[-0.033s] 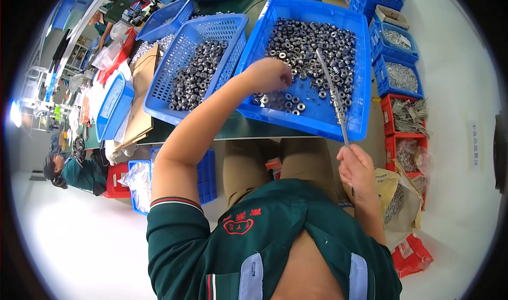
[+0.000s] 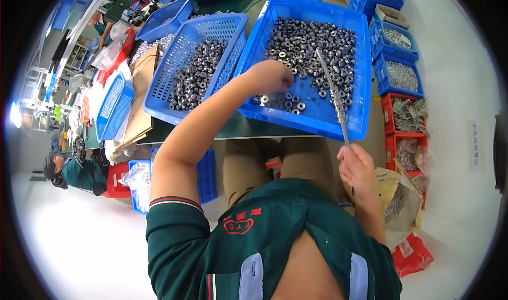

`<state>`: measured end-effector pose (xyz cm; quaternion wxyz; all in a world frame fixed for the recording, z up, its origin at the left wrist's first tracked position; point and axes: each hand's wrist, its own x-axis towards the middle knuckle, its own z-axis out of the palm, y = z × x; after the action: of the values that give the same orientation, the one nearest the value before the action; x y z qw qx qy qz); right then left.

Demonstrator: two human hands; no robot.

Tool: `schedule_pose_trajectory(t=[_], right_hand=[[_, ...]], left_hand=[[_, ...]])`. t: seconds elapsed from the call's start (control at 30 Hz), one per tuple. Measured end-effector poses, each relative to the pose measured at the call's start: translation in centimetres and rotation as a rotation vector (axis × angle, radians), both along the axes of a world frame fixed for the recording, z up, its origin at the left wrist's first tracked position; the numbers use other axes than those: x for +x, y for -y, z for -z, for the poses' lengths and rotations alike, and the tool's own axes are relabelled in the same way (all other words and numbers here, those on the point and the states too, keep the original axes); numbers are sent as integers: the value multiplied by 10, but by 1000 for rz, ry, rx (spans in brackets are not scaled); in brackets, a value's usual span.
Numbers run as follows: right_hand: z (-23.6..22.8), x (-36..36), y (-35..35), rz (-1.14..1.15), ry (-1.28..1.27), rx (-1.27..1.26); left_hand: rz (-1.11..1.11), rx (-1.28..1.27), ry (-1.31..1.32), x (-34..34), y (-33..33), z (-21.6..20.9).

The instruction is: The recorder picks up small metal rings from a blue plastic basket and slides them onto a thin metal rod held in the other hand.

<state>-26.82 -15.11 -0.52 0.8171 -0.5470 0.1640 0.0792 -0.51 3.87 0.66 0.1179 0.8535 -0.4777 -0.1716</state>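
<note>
My right hand (image 2: 357, 167) is closed around the lower end of a thin metal rod (image 2: 327, 75). The rod slants up over a blue bin (image 2: 349, 128), and several small shiny metal rings (image 2: 338, 107) are threaded along its lower middle. Loose silver and dark metal rings (image 2: 312, 38) fill the far part of that bin. Over the bin's left side hangs my left hand (image 2: 271, 76), its fingers curled and pinched together; what they hold, if anything, is too small to make out. Just below it, a few loose rings (image 2: 293, 105) lie on the bin's floor, partly blurred.
Left of the bin stands a perforated blue basket (image 2: 159, 96) of similar metal rings. Flattened cardboard (image 2: 140, 96) lies beyond it. Along the right wall are stacked blue crates (image 2: 399, 75) and red crates (image 2: 389, 115) with metal parts. Another person (image 2: 79, 170) sits at the far left.
My left hand has dipped very slightly toward the near side of the bin. The right hand and the rod look the same.
</note>
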Motion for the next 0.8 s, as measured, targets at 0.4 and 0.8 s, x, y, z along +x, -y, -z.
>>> schedule_pose_trajectory(t=[0.4, 0.8], right_hand=[[0, -1, 2, -23, 7, 34], [4, -4, 6, -78, 11, 48]], left_hand=[[23, 124, 22, -9, 15, 18], [-430, -928, -1540, 7, 14, -18]])
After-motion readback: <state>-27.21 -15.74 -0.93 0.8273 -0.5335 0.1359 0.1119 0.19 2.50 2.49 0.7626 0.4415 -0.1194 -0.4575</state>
